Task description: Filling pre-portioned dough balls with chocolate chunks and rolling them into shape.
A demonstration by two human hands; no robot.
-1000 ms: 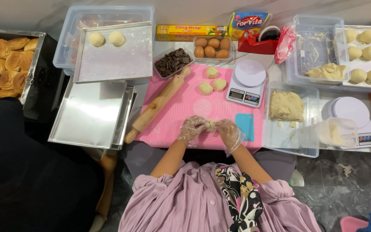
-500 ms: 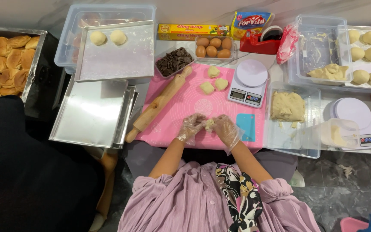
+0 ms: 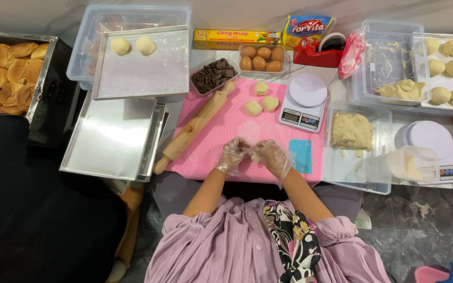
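Note:
Both hands wear clear plastic gloves and meet over the near part of a pink silicone mat. My left hand and my right hand pinch a small piece of pale dough between them; most of it is hidden by the fingers. Three small dough pieces lie at the far end of the mat. A wooden rolling pin lies slantwise along the mat's left edge. A light blue scraper rests just right of my right hand.
A white kitchen scale, a tub of chocolate pieces and a tray of eggs stand behind the mat. Metal trays sit left, one bearing two dough balls. A clear box holds a dough slab; baked buns far left.
The hands stay in the same spot over the mat, with the fingers working slightly around the dough piece. Nothing else has moved.

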